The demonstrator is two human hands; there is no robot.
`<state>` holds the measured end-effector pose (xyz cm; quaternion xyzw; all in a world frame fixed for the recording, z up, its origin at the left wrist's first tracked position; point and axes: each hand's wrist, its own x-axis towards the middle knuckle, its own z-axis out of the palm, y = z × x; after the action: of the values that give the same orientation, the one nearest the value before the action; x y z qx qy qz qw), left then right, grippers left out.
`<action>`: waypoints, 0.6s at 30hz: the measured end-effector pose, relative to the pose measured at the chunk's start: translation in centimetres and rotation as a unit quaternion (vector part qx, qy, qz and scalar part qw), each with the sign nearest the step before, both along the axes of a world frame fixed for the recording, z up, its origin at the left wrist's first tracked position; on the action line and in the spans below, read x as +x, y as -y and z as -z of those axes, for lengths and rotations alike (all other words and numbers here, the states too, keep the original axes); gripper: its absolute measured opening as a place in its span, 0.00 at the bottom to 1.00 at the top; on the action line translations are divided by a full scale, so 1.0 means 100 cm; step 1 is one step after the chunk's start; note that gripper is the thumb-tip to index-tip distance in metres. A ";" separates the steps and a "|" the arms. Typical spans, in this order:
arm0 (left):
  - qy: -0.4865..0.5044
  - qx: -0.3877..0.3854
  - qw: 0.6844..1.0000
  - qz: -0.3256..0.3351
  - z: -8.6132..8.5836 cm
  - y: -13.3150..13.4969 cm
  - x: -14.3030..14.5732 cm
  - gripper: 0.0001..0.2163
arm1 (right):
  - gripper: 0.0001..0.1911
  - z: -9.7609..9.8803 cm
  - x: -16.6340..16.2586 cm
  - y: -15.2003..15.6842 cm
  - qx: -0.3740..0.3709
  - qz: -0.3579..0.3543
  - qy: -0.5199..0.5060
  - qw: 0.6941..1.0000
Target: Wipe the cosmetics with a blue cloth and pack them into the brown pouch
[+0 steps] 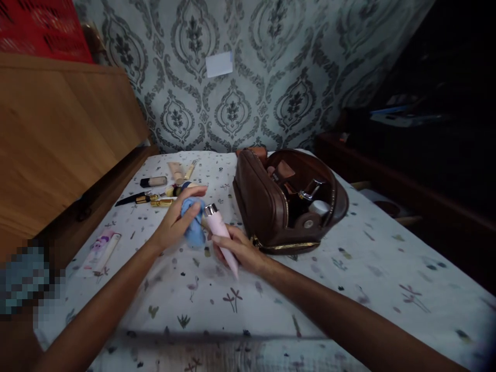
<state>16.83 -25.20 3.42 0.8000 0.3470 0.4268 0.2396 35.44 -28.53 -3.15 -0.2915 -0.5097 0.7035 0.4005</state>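
Observation:
My right hand is wrapped around a pale pink tube with a silver cap, held tilted above a white patterned bedsheet. Pressed against the tube's top end is a bunched blue cloth, gripped by my left hand. Just right of both hands stands an open brown leather toiletry bag with bottles and a white jar inside.
Several cosmetic tubes and gold-capped sticks lie in a cluster behind my left hand. A pink packet rests near the bed's left edge. A wooden headboard rises on the left, patterned wallpaper behind, dark furniture on the right.

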 end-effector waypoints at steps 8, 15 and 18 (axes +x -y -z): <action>-0.042 0.067 0.997 0.020 0.026 0.004 0.020 0.12 | 0.19 -0.006 0.008 0.000 -0.087 -0.119 0.026 0.989; -0.101 -0.020 0.995 -0.009 0.027 0.008 0.014 0.17 | 0.12 -0.016 0.005 0.009 0.029 -0.043 0.204 0.978; -0.102 -0.071 0.992 -0.007 0.028 0.005 0.013 0.19 | 0.16 -0.011 0.003 0.009 0.043 -0.048 0.189 0.980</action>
<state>18.12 -25.67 0.67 0.8179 0.4044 0.3192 0.2563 35.76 -29.40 -2.06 -0.3768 -0.6190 0.6320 0.2748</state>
